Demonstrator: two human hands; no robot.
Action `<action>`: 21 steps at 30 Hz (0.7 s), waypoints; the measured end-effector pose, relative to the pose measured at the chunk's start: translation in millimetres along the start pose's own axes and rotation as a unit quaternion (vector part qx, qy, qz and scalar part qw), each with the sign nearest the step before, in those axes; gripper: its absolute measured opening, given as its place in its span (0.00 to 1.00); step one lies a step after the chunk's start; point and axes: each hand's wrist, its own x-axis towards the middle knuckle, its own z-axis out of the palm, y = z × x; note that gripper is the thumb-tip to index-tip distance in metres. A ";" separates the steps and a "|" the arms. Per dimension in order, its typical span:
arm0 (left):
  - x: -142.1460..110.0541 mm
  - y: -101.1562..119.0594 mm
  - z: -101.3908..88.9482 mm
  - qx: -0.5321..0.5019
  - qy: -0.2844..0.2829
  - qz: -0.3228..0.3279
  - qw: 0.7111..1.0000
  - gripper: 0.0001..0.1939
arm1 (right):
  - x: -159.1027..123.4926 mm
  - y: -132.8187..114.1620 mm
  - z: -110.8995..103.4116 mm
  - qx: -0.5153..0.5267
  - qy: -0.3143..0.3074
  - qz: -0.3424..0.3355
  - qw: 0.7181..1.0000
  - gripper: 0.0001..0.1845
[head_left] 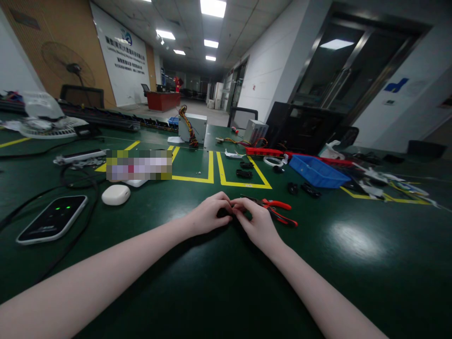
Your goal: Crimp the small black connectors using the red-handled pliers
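Meeting at fingertips, left hand [214, 213] and right hand [252, 217] curled, grasp unclear, possibly pinching.

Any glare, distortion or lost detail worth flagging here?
Head view: ceiling lights overbright; glare on the green tabletop at right; walls slanted, likely lens stretch; pixelated patch at left; dark shadow between left hand and right hand.
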 end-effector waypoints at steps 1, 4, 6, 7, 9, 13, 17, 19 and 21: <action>0.2 0.0 -0.1 -0.003 0.003 -0.001 1.000 0.03 | 0.1 -0.4 0.8 0.006 0.004 0.004 1.000 0.11; 1.0 0.5 -0.7 -0.010 0.005 -0.003 1.000 0.03 | 0.1 -2.1 2.4 0.009 0.018 0.005 1.000 0.09; 1.6 0.6 -1.0 -0.012 0.006 -0.008 1.000 0.04 | 0.0 -3.2 2.8 0.002 0.021 0.001 1.000 0.08; 1.8 0.3 -0.9 -0.014 0.007 -0.010 1.000 0.04 | -0.2 -3.7 2.8 -0.004 0.020 -0.001 1.000 0.08; 2.2 -0.6 -0.6 -0.016 0.009 -0.012 1.000 0.04 | -0.4 -4.4 2.6 -0.022 0.012 -0.008 1.000 0.08; 2.6 -3.1 0.7 -0.018 0.015 -0.010 1.000 0.05 | -0.5 -3.9 2.6 -0.069 -0.009 -0.018 0.997 0.08; 2.8 -3.7 1.3 -0.023 0.019 -0.008 1.000 0.05 | -0.3 -1.3 2.9 -0.063 -0.012 -0.007 0.998 0.07; 2.9 -3.3 1.1 -0.024 0.016 -0.011 1.000 0.05 | -0.5 -0.6 2.6 -0.051 -0.013 -0.003 0.999 0.07; 3.0 -3.0 0.9 -0.025 0.012 -0.018 0.999 0.05 | -0.9 -1.0 2.1 -0.045 -0.015 -0.006 0.999 0.07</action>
